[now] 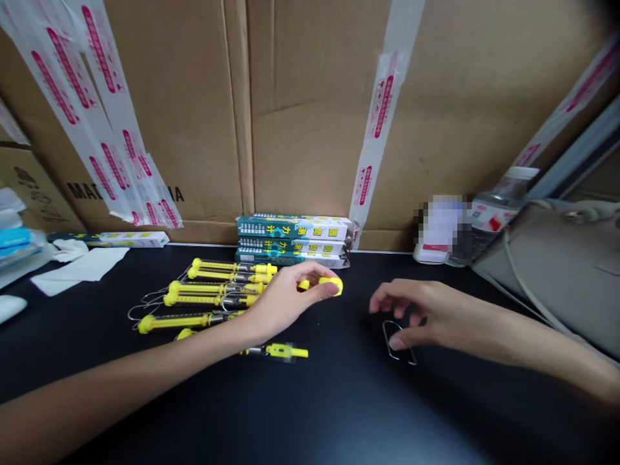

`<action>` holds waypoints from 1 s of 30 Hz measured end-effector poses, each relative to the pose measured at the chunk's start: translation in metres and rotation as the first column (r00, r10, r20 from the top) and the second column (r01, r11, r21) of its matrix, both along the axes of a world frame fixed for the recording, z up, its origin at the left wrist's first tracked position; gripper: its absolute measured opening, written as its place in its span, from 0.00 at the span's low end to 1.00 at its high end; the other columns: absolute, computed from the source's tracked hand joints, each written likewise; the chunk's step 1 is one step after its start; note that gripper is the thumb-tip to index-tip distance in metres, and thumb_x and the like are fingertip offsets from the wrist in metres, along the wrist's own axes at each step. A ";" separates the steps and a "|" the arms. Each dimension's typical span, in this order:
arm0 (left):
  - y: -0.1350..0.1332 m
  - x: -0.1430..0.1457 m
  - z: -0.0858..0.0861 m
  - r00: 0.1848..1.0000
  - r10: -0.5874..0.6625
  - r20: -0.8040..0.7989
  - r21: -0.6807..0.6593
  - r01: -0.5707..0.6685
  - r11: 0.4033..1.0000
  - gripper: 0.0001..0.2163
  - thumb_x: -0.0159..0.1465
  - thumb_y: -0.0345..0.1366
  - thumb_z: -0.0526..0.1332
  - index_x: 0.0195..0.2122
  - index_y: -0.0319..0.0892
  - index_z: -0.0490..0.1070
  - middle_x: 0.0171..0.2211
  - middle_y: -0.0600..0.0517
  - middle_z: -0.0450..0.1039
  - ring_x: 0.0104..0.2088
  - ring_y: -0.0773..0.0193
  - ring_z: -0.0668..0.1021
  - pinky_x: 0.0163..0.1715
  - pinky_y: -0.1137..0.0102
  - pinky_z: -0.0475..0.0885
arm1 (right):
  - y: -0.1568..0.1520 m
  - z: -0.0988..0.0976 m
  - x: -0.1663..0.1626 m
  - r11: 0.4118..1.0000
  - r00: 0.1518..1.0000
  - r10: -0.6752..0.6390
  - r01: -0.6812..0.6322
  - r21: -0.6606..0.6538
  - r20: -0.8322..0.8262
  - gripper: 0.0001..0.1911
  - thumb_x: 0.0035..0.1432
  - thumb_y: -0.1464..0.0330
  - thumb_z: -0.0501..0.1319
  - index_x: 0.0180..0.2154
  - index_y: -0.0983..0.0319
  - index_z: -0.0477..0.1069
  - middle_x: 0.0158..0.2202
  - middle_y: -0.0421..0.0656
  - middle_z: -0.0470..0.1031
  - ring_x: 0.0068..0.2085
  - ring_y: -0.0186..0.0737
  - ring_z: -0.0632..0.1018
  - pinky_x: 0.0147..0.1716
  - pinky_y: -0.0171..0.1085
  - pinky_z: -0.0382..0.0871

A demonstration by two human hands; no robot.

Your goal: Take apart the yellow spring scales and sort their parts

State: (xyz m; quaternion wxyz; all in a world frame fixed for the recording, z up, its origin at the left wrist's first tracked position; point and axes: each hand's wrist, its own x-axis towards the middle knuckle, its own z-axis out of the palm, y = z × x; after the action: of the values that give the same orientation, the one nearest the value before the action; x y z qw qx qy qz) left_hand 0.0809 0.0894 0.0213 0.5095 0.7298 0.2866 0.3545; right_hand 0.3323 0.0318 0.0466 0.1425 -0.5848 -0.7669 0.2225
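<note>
My left hand (295, 294) is closed around a small yellow plastic cap (334, 284) between thumb and fingers, and another bit of yellow shows in its grip. To the right, my right hand (419, 313) hovers low with thumb and fingers apart. Its thumb overlaps a bent metal wire hook (411, 355) at the table; whether they touch I cannot tell. Several yellow tube spring scales (194, 320) with wire hooks lie in a row left of my left hand. My left forearm partly hides the nearest one, whose yellow end (285, 351) sticks out beyond the arm.
Stacked printed boxes (290, 242) stand at the back against a large taped carton (310, 129). One more long box (130, 239) lies by white paper (80, 271) at left. A plastic bottle (498, 213), a blurred white item (436, 232) and a beige bag (557, 258) are at right.
</note>
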 end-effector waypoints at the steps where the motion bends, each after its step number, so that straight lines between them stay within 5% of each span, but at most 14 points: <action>1: 0.000 0.000 -0.002 1.000 0.001 -0.010 -0.010 -0.001 1.000 0.08 0.65 0.41 0.65 0.39 0.43 0.75 0.37 0.53 0.76 0.38 0.62 0.74 0.41 0.68 0.65 | 0.000 -0.003 0.006 1.000 1.000 -0.012 0.013 -0.007 0.019 0.17 0.40 0.73 0.74 0.35 0.55 0.79 0.31 0.39 0.77 0.30 0.40 0.76 0.26 0.33 0.70; 8: 0.002 0.000 -0.006 0.998 -0.038 -0.051 -0.049 0.036 0.998 0.07 0.63 0.37 0.66 0.42 0.43 0.74 0.40 0.51 0.78 0.39 0.60 0.76 0.41 0.67 0.67 | 0.001 -0.006 0.010 0.994 0.996 0.050 -0.043 -0.101 0.070 0.07 0.45 0.73 0.72 0.23 0.56 0.78 0.28 0.38 0.74 0.29 0.39 0.75 0.28 0.34 0.67; 13: 0.000 0.000 -0.003 0.994 -0.077 -0.076 -0.026 0.075 0.997 0.08 0.67 0.37 0.62 0.44 0.43 0.78 0.43 0.49 0.80 0.42 0.59 0.77 0.43 0.66 0.67 | 0.004 -0.007 0.004 0.993 0.998 0.055 -0.053 -0.103 0.018 0.06 0.56 0.70 0.64 0.26 0.58 0.74 0.22 0.36 0.73 0.25 0.37 0.72 0.25 0.33 0.63; 21: 0.003 0.002 -0.008 0.995 -0.067 -0.077 -0.075 0.062 0.995 0.08 0.59 0.35 0.69 0.39 0.41 0.77 0.38 0.50 0.80 0.40 0.58 0.78 0.42 0.66 0.69 | 0.010 -0.017 -0.006 0.999 0.997 0.051 -0.051 0.007 -0.052 0.07 0.57 0.73 0.60 0.26 0.60 0.73 0.27 0.40 0.75 0.28 0.37 0.72 0.29 0.35 0.64; 27: 0.001 0.002 -0.007 0.996 -0.052 -0.073 -0.124 0.043 0.991 0.09 0.56 0.35 0.71 0.37 0.42 0.75 0.35 0.51 0.80 0.39 0.59 0.79 0.41 0.66 0.71 | 0.006 -0.005 -0.013 0.994 0.962 -0.015 0.044 0.099 -0.274 0.12 0.68 0.62 0.51 0.42 0.60 0.69 0.29 0.41 0.73 0.27 0.38 0.76 0.25 0.35 0.70; 30: 0.000 0.002 -0.007 0.995 -0.042 -0.088 -0.137 0.029 0.990 0.09 0.56 0.36 0.71 0.36 0.41 0.75 0.35 0.50 0.80 0.38 0.58 0.80 0.41 0.65 0.71 | 0.000 0.003 -0.020 0.969 0.911 -0.043 0.139 0.206 -0.410 0.18 0.67 0.58 0.55 0.49 0.62 0.72 0.32 0.43 0.75 0.28 0.37 0.77 0.27 0.35 0.73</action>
State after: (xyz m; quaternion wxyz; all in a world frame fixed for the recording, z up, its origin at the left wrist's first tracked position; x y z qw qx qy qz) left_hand 0.0834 0.0898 0.0147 0.5507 0.7138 0.3198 0.2916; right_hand 0.3119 0.0322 0.0499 0.3742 -0.5414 -0.7135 0.2403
